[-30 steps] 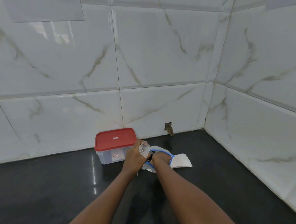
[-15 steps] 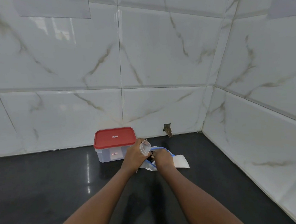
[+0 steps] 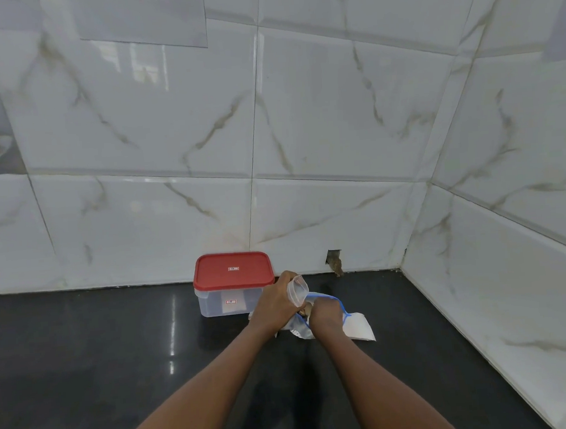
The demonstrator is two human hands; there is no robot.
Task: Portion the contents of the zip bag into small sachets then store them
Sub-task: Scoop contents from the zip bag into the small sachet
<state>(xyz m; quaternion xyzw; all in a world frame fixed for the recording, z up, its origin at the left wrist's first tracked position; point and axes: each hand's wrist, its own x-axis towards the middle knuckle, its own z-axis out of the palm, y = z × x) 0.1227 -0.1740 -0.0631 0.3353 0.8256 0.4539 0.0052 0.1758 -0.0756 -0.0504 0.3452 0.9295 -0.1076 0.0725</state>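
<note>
On the glossy black desk [image 3: 119, 376], just right of the clear plastic box with a red lid [image 3: 234, 274], my left hand [image 3: 275, 310] grips a small clear plastic sachet [image 3: 297, 290] mouth-up, right beside my right hand [image 3: 325, 315], which reaches into the blue-sealed zip bag [image 3: 358, 326] lying out to the right, its fingers hidden so I cannot tell their grip.
</note>
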